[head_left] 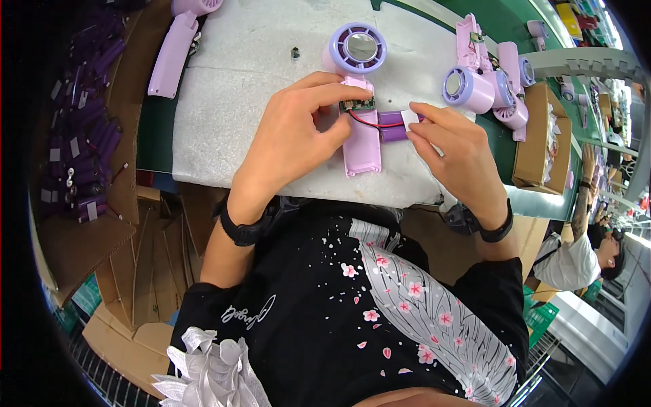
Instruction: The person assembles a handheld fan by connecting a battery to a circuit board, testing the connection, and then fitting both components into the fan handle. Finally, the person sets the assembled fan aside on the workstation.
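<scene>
A lilac handheld fan [361, 150] lies on the white foam sheet with its handle open and its round head [357, 49] pointing away from me. A green circuit board [357, 104] sits in the handle near the head. My left hand [296, 122] grips the fan there, index finger at the board and thumb at the handle's left edge. Red and black wires run from the board to a purple cylindrical battery [392, 127] lying crosswise at the handle's right. My right hand [453, 146] pinches the battery's right end, where a white tab [409, 121] shows.
Purple batteries fill a cardboard box [119, 152] at the left. One lilac fan part [171, 57] lies at the foam's left edge; several fans [470, 90] crowd its right edge. Beyond them stands a small carton [536, 146]. A co-worker [573, 261] is at the far right.
</scene>
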### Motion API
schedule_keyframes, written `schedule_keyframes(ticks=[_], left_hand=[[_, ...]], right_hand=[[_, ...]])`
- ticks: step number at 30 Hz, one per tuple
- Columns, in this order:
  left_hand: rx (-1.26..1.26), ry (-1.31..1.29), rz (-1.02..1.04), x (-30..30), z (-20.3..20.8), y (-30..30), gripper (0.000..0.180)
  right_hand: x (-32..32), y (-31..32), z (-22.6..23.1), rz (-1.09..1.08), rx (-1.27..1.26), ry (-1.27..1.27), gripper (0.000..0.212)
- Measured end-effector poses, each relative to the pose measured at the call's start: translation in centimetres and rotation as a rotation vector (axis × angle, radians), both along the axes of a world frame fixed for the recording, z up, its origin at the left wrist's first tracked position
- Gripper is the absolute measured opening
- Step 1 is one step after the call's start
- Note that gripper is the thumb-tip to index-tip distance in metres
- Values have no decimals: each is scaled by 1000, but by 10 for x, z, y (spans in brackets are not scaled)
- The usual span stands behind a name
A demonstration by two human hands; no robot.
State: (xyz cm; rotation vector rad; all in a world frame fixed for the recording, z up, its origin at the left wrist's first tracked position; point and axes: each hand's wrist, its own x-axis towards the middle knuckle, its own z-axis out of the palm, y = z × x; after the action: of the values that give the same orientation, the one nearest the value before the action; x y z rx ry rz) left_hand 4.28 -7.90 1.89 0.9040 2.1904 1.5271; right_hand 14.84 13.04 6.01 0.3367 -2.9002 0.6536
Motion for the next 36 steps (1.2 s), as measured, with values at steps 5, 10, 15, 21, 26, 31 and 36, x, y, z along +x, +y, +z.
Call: schedule_keyframes(ticks=[5, 10, 15, 21, 26, 31, 36], left_hand=[[14, 58, 11, 2, 0, 2, 34], [-2, 73, 15, 3, -2, 3, 32], [-7, 57, 25, 4, -3, 5, 34], [-21, 50, 32, 4, -2, 5, 34], [-16, 48, 42, 6, -3, 5, 33], [-14, 63, 75, 6, -1, 6, 32], [-54, 28, 100, 6, 0, 2, 30]], right_hand=[[-5, -5, 0, 51, 140, -6, 13], [-4, -3, -4, 51, 151, 6, 13], [-3, 8, -5, 15, 35, 15, 13], [-2, 11, -6, 20, -16, 8, 13], [1, 6, -5, 33, 23, 7, 9], [-1, -8, -4, 11, 97, 23, 13], [-4, -6, -7, -22, 2, -42, 17]])
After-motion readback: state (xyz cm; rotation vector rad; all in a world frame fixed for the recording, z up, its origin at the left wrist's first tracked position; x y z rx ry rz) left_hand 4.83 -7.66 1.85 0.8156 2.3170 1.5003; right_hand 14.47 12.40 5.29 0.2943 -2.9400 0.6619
